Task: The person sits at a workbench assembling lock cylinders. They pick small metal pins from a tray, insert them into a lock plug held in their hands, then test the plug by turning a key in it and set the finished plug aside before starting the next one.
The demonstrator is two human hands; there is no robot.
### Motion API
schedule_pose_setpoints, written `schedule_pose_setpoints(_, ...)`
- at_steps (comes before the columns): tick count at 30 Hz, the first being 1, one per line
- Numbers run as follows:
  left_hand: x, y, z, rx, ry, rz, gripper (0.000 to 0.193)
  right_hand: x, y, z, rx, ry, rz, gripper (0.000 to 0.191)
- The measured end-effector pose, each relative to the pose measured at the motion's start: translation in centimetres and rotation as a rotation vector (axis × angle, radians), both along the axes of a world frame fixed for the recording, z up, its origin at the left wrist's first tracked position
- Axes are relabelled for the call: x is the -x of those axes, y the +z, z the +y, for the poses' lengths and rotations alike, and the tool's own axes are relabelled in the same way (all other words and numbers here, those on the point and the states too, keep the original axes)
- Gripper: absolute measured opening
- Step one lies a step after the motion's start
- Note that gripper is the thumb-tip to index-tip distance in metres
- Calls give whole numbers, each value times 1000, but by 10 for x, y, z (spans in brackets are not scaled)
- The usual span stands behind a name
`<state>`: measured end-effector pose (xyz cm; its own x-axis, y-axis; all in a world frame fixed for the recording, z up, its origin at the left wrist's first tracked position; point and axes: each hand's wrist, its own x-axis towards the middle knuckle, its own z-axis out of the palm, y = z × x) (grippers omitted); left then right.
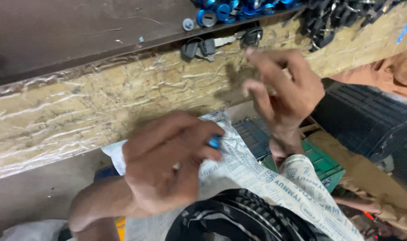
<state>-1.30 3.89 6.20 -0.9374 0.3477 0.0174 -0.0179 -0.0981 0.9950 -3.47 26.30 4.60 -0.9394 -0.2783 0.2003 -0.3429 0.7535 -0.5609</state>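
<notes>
- Left hand [167, 163] sits low in the middle of the view, fingers curled in tight, pinching a small blue part [214, 142] at the fingertips.
- That blue part peeks out between thumb and forefinger, right over a white printed sheet [257, 172] that drapes across the person's lap.
- Right hand [281, 91] is up higher, blurred, fingers loosely bent and spread; whether it grips anything I cannot tell.
- It hangs just in front of the worktop's [78, 40] thick edge [101, 107], a rough yellowish face wrapped in clear plastic.
- Above that hand, on the dark worktop, two black-headed keys [199, 47] lie at the lip, with another black piece [252, 35] beside them.
- Further back, a heap of blue round parts [225, 10] runs along the top of the view, one grey disc [188, 24] lying apart to its left.
- A pile of black parts [332, 18] crowds the upper right.
- Below, a black striped garment [239, 218] fills the bottom centre; a green crate [324, 163] shows at the right beyond the sheet.
</notes>
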Motion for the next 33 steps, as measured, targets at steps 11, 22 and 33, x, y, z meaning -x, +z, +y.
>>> schedule_pose_setpoints(11, -4, 46, 57, -642, -583, -301, 25, -31, -33, 17, -336, -185, 45, 28)
schedule_pose_setpoints(22, 11, 40, -8, -351, -317, -182, 12, -47, -32, 60, -33, -156, -16, 25)
schedule_pose_setpoints(33, 2, -25, -44, -44, 81, -183, 8, -40, -9, -35, 939, -319, -460, 19)
